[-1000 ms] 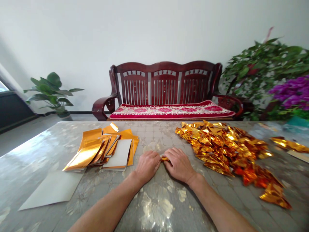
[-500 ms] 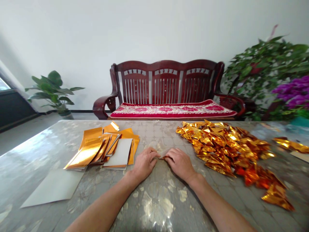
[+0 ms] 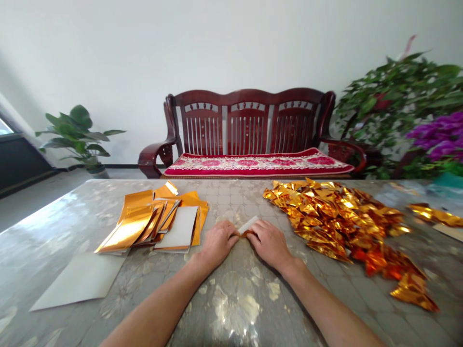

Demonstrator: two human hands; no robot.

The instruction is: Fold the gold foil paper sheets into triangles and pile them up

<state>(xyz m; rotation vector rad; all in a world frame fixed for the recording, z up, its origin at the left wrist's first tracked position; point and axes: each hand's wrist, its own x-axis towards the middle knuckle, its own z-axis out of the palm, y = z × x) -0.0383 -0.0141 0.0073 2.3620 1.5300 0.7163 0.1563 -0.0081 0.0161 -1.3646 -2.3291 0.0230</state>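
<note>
Two bare hands meet at the centre of the frame over the patterned tabletop (image 3: 235, 308), with a small piece of foil paper (image 3: 249, 224) between them. The left hand (image 3: 218, 242) pinches its left end and the right hand (image 3: 270, 245) its right end; the fingers are bent inward and close together, though the hands themselves do not touch. A whitish flap stands up on the far side of the fingertips, and a narrow gold edge shows just below it. How firmly each thumb presses cannot be told, as the fingers cover much of the piece.

The likeliest trouble, I judge, is a crooked crease: if one hand pulls or rolls more than the other, the thin sheet could skew, and the raised flap could spring open if a fingertip lets go. Too hard a tug between the hands could tear it.

The held piece lies directly between the hands, nearer their fingertips than their palms. To the left of centre, near the left hand but apart from it, sits a loose stack of gold sheets (image 3: 135, 226), with a pale sheet (image 3: 77, 283) at the lower left. Right of centre, beyond the right hand, spreads a heap of crumpled-looking gold pieces (image 3: 334, 219), trailing toward the lower right.
</note>
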